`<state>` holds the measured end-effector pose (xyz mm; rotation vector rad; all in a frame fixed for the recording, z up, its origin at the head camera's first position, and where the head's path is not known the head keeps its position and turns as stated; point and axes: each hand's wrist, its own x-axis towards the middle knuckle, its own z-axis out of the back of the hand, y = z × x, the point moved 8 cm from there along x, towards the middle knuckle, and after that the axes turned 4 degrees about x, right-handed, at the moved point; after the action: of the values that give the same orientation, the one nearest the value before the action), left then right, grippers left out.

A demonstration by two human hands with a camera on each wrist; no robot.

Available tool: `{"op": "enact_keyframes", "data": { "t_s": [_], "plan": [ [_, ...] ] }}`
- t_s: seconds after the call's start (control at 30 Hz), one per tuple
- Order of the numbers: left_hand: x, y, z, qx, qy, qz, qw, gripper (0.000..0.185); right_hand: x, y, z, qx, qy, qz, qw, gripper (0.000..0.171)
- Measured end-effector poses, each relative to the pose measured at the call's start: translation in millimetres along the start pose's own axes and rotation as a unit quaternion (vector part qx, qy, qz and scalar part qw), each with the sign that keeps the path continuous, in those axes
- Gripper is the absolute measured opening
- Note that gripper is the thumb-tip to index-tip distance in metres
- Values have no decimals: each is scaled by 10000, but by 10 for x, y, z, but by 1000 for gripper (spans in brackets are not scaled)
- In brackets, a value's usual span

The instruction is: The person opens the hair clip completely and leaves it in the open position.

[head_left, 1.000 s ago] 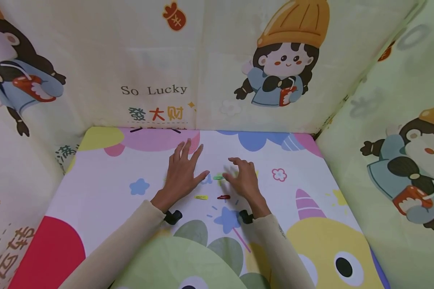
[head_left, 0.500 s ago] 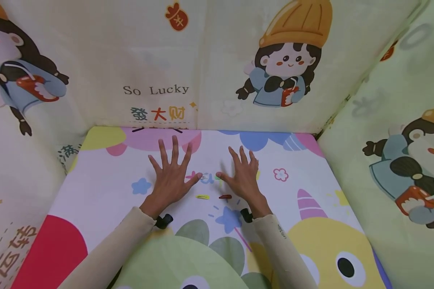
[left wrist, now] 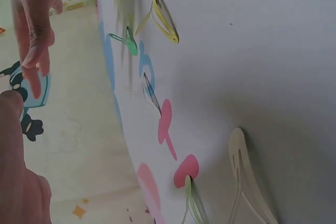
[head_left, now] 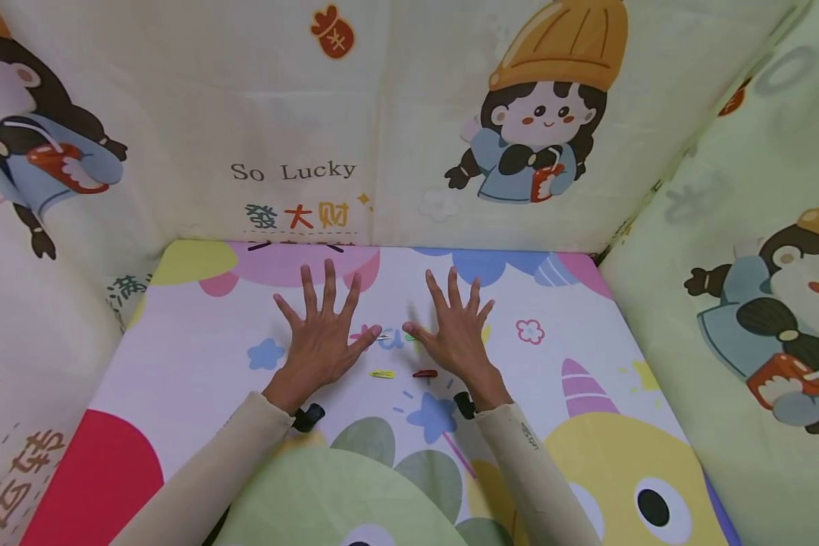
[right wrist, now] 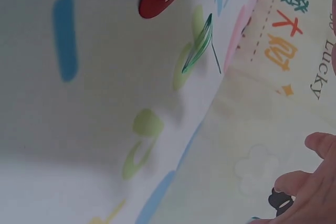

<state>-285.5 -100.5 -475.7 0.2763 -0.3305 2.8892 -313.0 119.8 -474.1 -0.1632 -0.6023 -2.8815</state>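
My left hand point(head_left: 319, 341) hovers palm down over the table with its fingers spread, holding nothing. Opposite it, my right hand point(head_left: 456, 334) is spread likewise, its thumb near a green snap hair clip point(right wrist: 199, 48). A yellow snap clip point(head_left: 382, 374) and a red snap clip point(head_left: 425, 373) lie between the wrists. By the left thumb is a silver clip point(left wrist: 152, 95). The left wrist view also shows a cream clip point(left wrist: 239, 156) and a pale green clip point(left wrist: 194, 203), hidden beneath the left hand in the head view. Several clips have their two halves sprung apart.
The table point(head_left: 198, 356) wears a white cover with printed cartoon shapes. Cream printed cloth hangs as a back wall point(head_left: 409, 129), with a left side point(head_left: 61, 326) and a right side point(head_left: 655, 303). Small black wrist cameras sit on both wrists.
The left hand has moved left and spread its fingers, uncovering the silver clip. The right hand's fingers have straightened and fanned out. The clips in view have stayed in place.
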Motion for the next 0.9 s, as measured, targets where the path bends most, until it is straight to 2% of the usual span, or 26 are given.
{"op": "enact_keyframes", "data": {
  "t_s": [0.23,0.67,0.9],
  "plan": [
    [-6,39,-7,167,128,26,9998,96,-3,21,-2,-152,11,122,9998,103],
    [-93,173,31,169,28,113,9998,96,-40,49,4,-226,162,122,9995,88],
    [-100,182,38,201,66,80,9997,96,-33,41,4,-284,206,39,9994,88]
  ]
}}
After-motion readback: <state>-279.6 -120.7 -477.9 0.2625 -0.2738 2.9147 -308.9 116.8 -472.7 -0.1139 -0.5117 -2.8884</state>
